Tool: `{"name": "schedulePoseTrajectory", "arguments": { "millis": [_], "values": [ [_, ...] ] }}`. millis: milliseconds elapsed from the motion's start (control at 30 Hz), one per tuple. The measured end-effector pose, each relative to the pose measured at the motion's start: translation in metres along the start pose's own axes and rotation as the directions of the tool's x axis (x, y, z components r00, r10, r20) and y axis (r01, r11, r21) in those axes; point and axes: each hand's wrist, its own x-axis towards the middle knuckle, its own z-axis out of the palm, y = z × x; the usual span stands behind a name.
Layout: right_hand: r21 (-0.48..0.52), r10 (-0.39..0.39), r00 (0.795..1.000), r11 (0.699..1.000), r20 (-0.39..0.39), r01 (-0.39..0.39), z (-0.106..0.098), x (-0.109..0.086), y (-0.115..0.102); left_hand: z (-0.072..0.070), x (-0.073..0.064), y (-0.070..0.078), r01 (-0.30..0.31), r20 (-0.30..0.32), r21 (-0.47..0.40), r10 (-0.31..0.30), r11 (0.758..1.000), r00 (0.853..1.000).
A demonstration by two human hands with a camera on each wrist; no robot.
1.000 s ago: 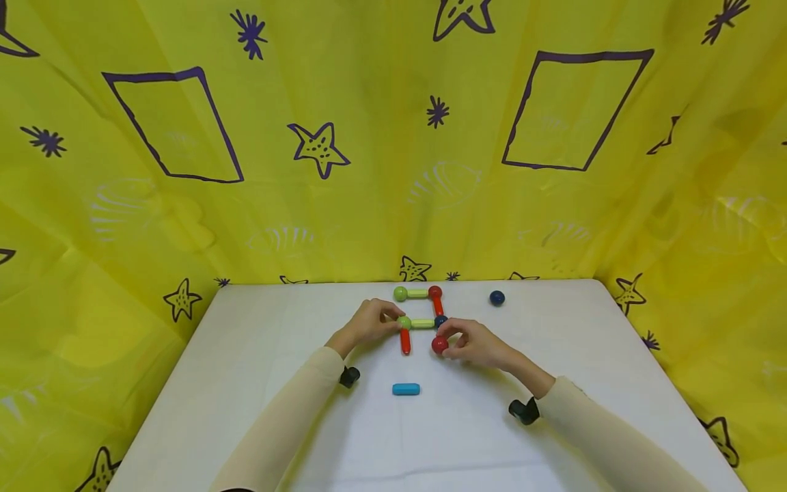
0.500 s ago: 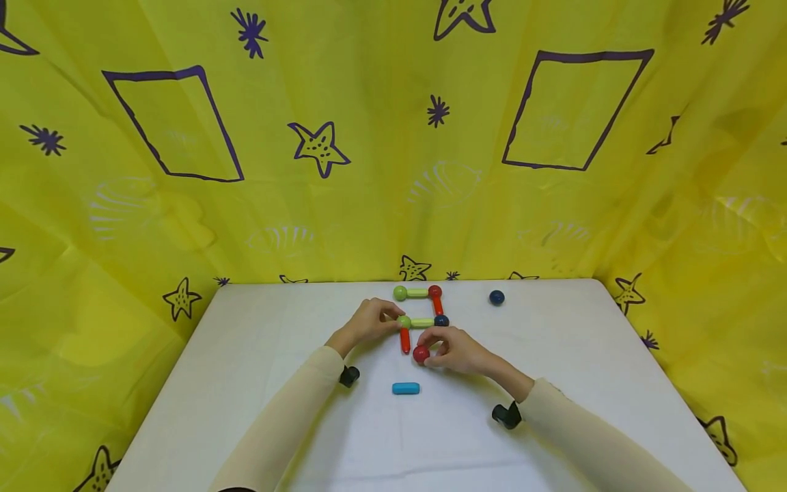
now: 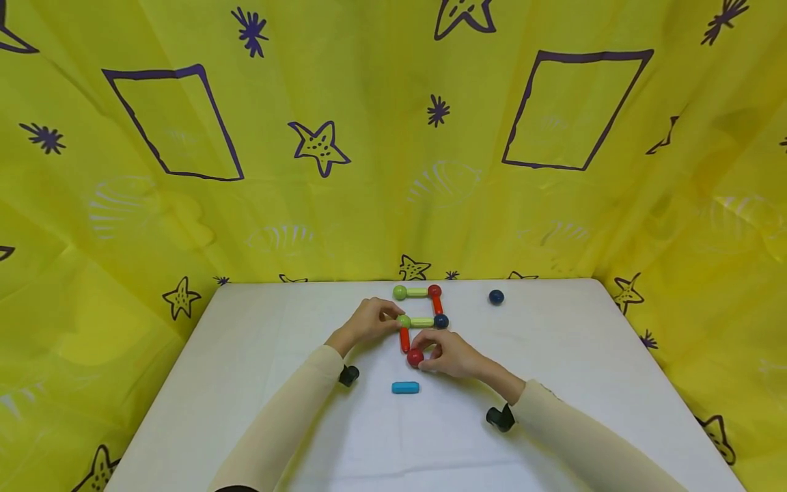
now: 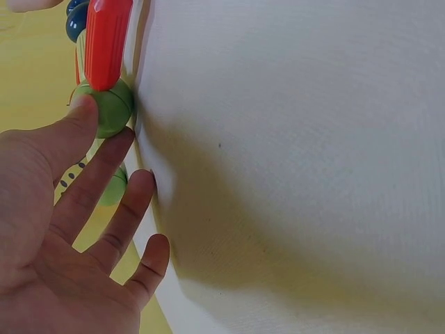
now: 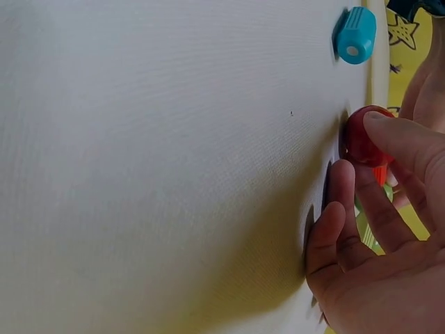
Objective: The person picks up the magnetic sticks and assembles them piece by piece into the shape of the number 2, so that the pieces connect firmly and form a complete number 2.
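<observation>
My left hand (image 3: 371, 320) pinches a green ball (image 4: 111, 108) between thumb and fingers. From that ball a red rod (image 3: 404, 339) points toward me, and a light green rod (image 3: 422, 322) runs right to a dark blue ball (image 3: 441, 321). Another red rod (image 3: 437, 305) leads back to a red ball (image 3: 434, 291), then a light green rod (image 3: 417, 292) and a green ball (image 3: 400, 292). With thumb and fingers my right hand (image 3: 451, 354) holds a second red ball (image 5: 367, 136), right at the near end of the first red rod.
A blue rod (image 3: 406, 387) lies alone on the white table (image 3: 295, 437), nearer to me. At the back right is a loose dark blue ball (image 3: 496, 297). Yellow patterned cloth (image 3: 381, 205) hangs behind the table's far edge and at both sides.
My right hand has carried the red ball left and toward me, from beside the dark blue ball to the near end of the red rod. The left hand has stayed put.
</observation>
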Motion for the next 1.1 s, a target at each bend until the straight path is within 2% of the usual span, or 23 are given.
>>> {"name": "schedulePoseTrajectory", "arguments": {
  "millis": [433, 833, 1100],
  "values": [
    [-0.012, -0.016, 1.0, 1.0, -0.013, 0.016, 0.004, 0.002, 0.001, 0.0, 0.0, 0.001, 0.026, 0.008, -0.008, -0.025, 1.0, 1.0],
    [-0.026, -0.076, 0.997, 0.997, -0.032, 0.075, 0.01, 0.007, -0.004, -0.001, 0.0, 0.001, -0.007, -0.008, 0.011, 0.007, 1.0, 1.0],
    [-0.022, -0.073, 0.997, 0.997, -0.035, 0.072, 0.011, 0.006, -0.007, 0.0, 0.0, 0.001, -0.006, -0.014, 0.011, 0.006, 1.0, 1.0]
  ]
}}
